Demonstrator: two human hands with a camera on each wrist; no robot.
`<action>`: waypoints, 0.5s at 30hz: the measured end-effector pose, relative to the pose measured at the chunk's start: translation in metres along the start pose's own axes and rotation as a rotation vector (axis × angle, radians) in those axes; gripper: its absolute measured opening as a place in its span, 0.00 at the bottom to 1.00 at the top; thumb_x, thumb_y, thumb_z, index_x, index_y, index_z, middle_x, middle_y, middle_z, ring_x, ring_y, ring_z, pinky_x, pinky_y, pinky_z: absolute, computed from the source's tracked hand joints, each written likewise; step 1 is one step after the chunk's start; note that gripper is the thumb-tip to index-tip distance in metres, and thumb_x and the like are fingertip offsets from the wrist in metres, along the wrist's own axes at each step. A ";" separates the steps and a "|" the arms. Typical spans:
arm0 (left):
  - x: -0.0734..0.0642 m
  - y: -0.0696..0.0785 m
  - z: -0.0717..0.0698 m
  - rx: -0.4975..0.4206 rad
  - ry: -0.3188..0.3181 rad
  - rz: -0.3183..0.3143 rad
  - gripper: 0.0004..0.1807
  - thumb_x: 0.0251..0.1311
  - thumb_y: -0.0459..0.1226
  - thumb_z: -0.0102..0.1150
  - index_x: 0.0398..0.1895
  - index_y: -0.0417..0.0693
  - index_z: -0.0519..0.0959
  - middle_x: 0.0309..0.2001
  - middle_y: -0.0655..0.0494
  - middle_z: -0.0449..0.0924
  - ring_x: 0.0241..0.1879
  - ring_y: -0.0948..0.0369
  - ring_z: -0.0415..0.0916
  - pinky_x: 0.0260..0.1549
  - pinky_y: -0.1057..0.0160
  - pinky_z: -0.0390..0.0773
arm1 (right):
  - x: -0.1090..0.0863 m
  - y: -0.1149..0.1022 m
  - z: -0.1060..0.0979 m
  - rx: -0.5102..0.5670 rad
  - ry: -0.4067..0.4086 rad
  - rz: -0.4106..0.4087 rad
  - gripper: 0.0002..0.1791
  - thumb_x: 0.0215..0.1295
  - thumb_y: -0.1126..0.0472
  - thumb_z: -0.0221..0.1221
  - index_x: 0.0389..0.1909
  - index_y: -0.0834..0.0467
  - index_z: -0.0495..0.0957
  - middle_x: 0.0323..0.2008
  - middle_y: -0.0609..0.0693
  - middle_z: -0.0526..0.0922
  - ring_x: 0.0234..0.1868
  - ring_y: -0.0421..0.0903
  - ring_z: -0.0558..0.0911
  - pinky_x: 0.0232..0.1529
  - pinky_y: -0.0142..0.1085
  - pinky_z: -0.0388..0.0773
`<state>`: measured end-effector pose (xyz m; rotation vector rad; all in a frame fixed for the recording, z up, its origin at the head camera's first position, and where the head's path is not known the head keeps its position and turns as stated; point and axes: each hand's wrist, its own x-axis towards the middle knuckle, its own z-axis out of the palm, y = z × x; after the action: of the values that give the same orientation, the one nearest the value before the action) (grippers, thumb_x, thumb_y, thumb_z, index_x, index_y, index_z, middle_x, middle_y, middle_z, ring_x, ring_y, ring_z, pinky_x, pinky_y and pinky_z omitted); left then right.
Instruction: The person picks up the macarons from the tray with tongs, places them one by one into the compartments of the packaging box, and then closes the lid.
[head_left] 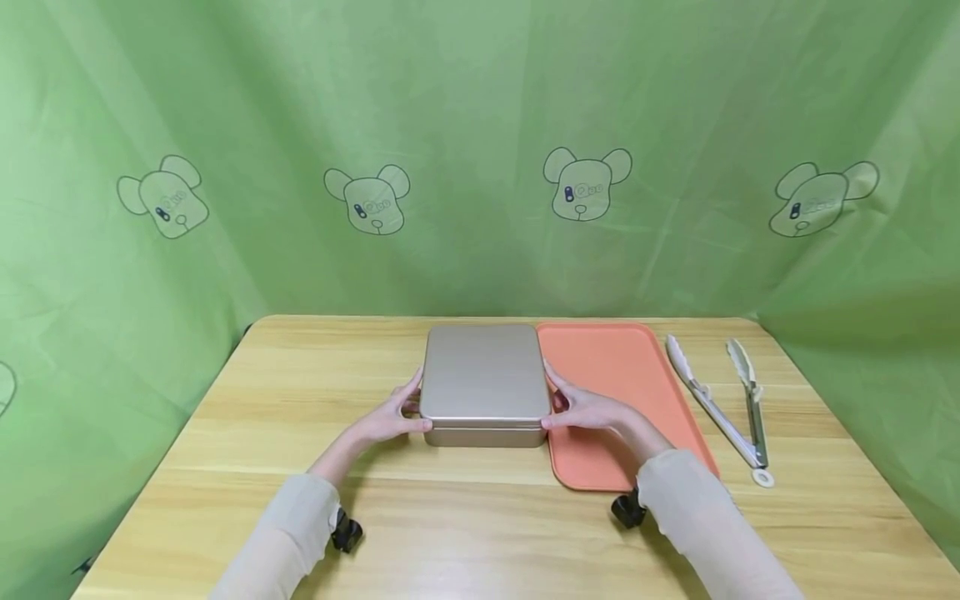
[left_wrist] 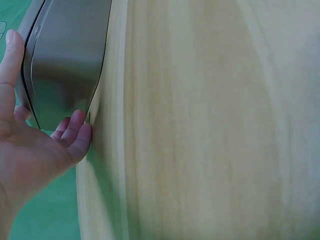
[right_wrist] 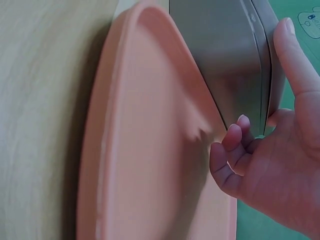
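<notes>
A closed rectangular metal tin [head_left: 483, 367] with a matte grey-gold lid stands at the middle of the table. At its left front corner, my left hand [head_left: 386, 419] grips the lid, thumb on the front edge and index finger along the side. My right hand [head_left: 592, 408] mirrors this at the right front corner. In the left wrist view, the lower fingers [left_wrist: 75, 132] curl loosely beside the tin's wall. The right wrist view shows its lower fingers [right_wrist: 227, 160] bent over the tray, with the thumb along the lid's edge.
A coral tray [head_left: 600, 358] lies right against the tin's right side, under my right hand. Farther right rest spread metal tongs [head_left: 727, 427] with pale tips. Green curtain [head_left: 480, 167] hangs behind the wooden table [head_left: 465, 525] and along both sides.
</notes>
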<state>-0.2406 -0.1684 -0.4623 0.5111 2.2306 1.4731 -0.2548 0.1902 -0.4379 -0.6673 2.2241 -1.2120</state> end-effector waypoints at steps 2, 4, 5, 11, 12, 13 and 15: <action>0.000 0.002 0.000 -0.019 0.003 0.008 0.56 0.52 0.42 0.63 0.71 0.52 0.31 0.64 0.34 0.47 0.58 0.42 0.60 0.58 0.42 0.61 | 0.000 0.000 0.000 0.000 0.003 -0.008 0.61 0.55 0.53 0.63 0.68 0.62 0.22 0.68 0.65 0.22 0.69 0.60 0.30 0.66 0.56 0.33; 0.000 0.003 0.000 -0.033 0.005 0.012 0.56 0.52 0.41 0.63 0.71 0.53 0.31 0.64 0.34 0.48 0.58 0.42 0.61 0.58 0.42 0.60 | 0.000 0.000 -0.001 0.008 0.005 -0.014 0.61 0.55 0.53 0.63 0.68 0.62 0.22 0.68 0.65 0.22 0.68 0.60 0.29 0.66 0.57 0.32; 0.001 0.003 0.000 -0.031 0.004 0.018 0.56 0.52 0.41 0.63 0.71 0.53 0.31 0.64 0.34 0.48 0.58 0.42 0.61 0.58 0.42 0.60 | 0.000 0.000 -0.001 0.015 0.004 -0.014 0.61 0.55 0.53 0.63 0.68 0.62 0.22 0.68 0.65 0.22 0.68 0.60 0.29 0.66 0.57 0.32; 0.001 -0.001 0.001 -0.010 -0.019 0.035 0.55 0.53 0.40 0.63 0.71 0.52 0.30 0.64 0.35 0.49 0.57 0.43 0.62 0.59 0.44 0.61 | -0.001 0.003 0.000 0.042 -0.010 -0.013 0.60 0.55 0.55 0.63 0.68 0.62 0.21 0.68 0.64 0.22 0.68 0.60 0.28 0.66 0.56 0.31; 0.000 -0.001 0.001 -0.009 -0.019 0.037 0.56 0.53 0.40 0.63 0.71 0.52 0.30 0.64 0.35 0.49 0.57 0.43 0.62 0.59 0.44 0.61 | -0.001 0.003 0.000 0.045 -0.009 -0.012 0.60 0.55 0.55 0.63 0.68 0.62 0.21 0.68 0.64 0.22 0.68 0.60 0.28 0.66 0.56 0.31; 0.000 -0.002 0.001 -0.004 -0.017 0.039 0.55 0.53 0.41 0.63 0.71 0.52 0.30 0.63 0.35 0.50 0.56 0.44 0.62 0.59 0.45 0.62 | -0.001 0.003 0.000 0.049 -0.009 -0.012 0.60 0.55 0.55 0.63 0.68 0.62 0.22 0.68 0.64 0.22 0.68 0.60 0.28 0.66 0.56 0.31; 0.000 -0.002 0.001 0.003 -0.014 0.041 0.56 0.53 0.42 0.63 0.71 0.52 0.30 0.63 0.35 0.50 0.56 0.44 0.62 0.58 0.45 0.62 | -0.001 0.003 0.001 0.052 -0.008 -0.010 0.60 0.55 0.54 0.63 0.68 0.62 0.22 0.68 0.64 0.23 0.68 0.60 0.28 0.66 0.56 0.31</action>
<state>-0.2401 -0.1681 -0.4647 0.5695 2.2242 1.4818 -0.2540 0.1916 -0.4403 -0.6625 2.1781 -1.2653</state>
